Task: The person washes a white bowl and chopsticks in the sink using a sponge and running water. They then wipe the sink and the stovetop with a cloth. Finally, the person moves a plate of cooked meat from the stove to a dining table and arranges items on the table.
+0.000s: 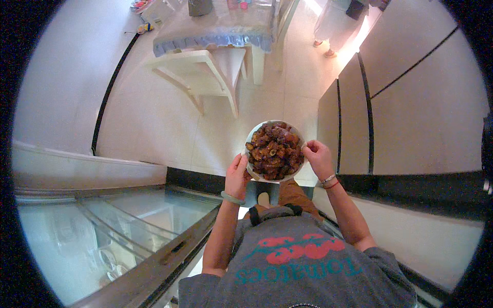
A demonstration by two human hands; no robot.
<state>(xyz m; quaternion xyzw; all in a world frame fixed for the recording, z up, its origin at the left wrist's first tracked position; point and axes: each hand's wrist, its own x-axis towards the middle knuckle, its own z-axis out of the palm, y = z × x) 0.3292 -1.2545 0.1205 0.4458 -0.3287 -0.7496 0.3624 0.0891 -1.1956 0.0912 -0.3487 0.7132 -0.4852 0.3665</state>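
Note:
In front of my body I carry a white plate (248, 168) heaped with dark brown, glossy chunks of cooked food (276, 150). My left hand (236, 174) grips the plate's left rim, thumb at the edge and the other fingers partly hidden beneath it. On the opposite side my right hand (319, 158) pinches the right rim. The plate looks level, and both forearms reach out to it from below.
Ahead stands a table (221, 31) with a ruffled cover, and a white chair (200, 72) at its near side. Another person (339, 25) is at the far right. A glass sliding door (118, 226) is on my left; tall grey cabinets (405, 113) are on my right.

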